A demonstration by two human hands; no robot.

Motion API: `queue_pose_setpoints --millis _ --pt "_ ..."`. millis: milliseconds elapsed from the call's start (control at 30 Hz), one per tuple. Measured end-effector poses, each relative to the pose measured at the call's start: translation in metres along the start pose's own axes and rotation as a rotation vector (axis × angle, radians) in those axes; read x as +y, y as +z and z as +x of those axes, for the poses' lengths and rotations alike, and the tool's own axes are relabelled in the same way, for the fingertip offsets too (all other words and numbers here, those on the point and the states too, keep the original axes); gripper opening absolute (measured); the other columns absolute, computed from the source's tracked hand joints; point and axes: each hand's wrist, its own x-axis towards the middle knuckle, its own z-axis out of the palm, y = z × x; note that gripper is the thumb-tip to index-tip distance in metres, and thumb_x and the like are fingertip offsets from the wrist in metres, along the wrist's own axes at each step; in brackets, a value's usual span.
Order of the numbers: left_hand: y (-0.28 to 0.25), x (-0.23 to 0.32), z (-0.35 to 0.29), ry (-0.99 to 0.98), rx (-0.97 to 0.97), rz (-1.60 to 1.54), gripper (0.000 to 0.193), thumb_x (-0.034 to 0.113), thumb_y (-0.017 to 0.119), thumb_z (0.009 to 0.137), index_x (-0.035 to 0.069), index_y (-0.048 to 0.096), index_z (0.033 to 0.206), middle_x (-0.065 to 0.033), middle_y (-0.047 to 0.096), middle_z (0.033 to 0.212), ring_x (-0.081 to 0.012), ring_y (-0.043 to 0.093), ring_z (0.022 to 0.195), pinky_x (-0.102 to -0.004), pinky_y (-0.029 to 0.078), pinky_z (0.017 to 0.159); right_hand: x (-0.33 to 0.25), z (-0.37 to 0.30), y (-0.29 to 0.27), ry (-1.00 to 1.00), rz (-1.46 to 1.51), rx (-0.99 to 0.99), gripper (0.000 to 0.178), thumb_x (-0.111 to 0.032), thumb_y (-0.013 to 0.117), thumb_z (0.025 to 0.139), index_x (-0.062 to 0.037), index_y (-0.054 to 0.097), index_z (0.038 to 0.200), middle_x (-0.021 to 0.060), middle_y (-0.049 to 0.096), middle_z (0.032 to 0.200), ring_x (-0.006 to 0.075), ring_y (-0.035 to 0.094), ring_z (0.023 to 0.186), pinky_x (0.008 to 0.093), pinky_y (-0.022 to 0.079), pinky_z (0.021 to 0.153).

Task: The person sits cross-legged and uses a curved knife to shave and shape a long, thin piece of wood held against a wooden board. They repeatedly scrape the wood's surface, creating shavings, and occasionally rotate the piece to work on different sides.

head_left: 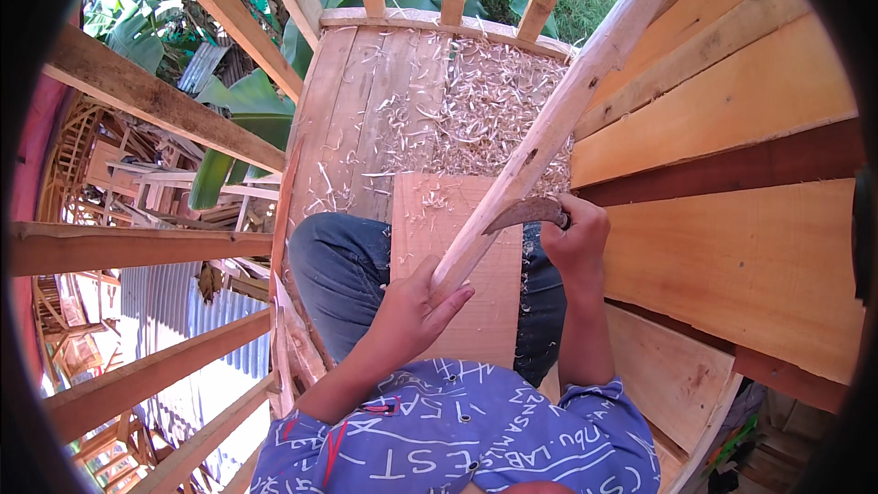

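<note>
A long, pale, peeled wooden pole (549,119) slants from my lap up toward the far right. My left hand (414,309) is wrapped round its near end. In my right hand (576,230) is a curved knife (525,212) with a dark, worn blade, gripped at its handle. The blade lies against the right side of the pole, a little beyond my left hand. Beneath the pole a flat wooden board (476,320) rests across my lap between my knees, with a few shavings on its far part.
Curled wood shavings (498,96) cover much of the plank floor (347,119) ahead. Upright wooden slats (146,247) stand at the left and far side, with banana leaves (247,114) beyond. Wide plank boards (722,247) form a wall close on my right.
</note>
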Motion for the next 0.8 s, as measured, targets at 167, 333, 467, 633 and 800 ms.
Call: queue_pose_setpoints --millis 167,333,467,633,800 --pt "0.003 -0.001 -0.002 -0.017 -0.032 0.038 0.033 0.023 0.068 0.087 -0.003 0.052 0.101 -0.0178 0.057 0.063 -0.0263 0.06 0.057 -0.0343 0.044 0.052 0.01 -0.002 -0.002 0.075 -0.015 0.017 0.012 -0.014 0.063 0.062 -0.0033 0.057 0.063 0.0186 0.055 0.06 0.0397 0.055 0.057 0.0413 0.043 0.05" --pt "0.005 0.003 -0.009 -0.064 -0.101 0.038 0.035 0.022 0.067 0.087 -0.004 0.052 0.106 -0.0181 0.057 0.062 -0.0259 0.059 0.054 -0.0348 0.045 0.052 0.04 0.015 -0.013 0.276 0.174 0.159 0.028 -0.016 0.06 0.079 0.0002 0.047 0.059 0.0062 0.043 0.049 0.0179 0.043 0.045 0.0355 0.032 0.045" --pt "0.008 -0.013 -0.026 -0.041 -0.153 0.046 0.043 0.024 0.065 0.089 -0.002 0.049 0.118 -0.0189 0.058 0.064 -0.0331 0.06 0.055 -0.0374 0.048 0.054 0.047 0.016 -0.035 0.366 0.208 0.106 0.04 -0.016 0.053 0.091 0.0004 0.04 0.056 -0.0034 0.033 0.051 0.0053 0.031 0.052 0.0321 0.023 0.045" --pt "0.006 -0.016 -0.011 -0.299 -0.218 -0.425 0.042 0.018 0.061 0.091 -0.001 0.046 0.124 -0.0109 0.062 0.074 -0.0263 0.06 0.058 -0.0367 0.051 0.06 0.011 -0.033 0.009 0.06 0.2 -0.156 0.034 -0.025 0.069 0.079 0.0021 0.055 0.064 0.0163 0.045 0.051 0.0237 0.044 0.042 0.0334 0.035 0.045" --pt "0.007 -0.011 0.003 -0.174 -0.174 -0.309 0.04 0.013 0.058 0.092 0.0 0.043 0.127 -0.0154 0.062 0.091 -0.0259 0.063 0.08 -0.0331 0.049 0.071 -0.015 -0.052 0.011 0.194 0.285 -0.281 0.047 -0.042 0.074 0.075 -0.0006 0.057 0.061 0.0153 0.049 0.051 0.0317 0.05 0.046 0.037 0.039 0.046"
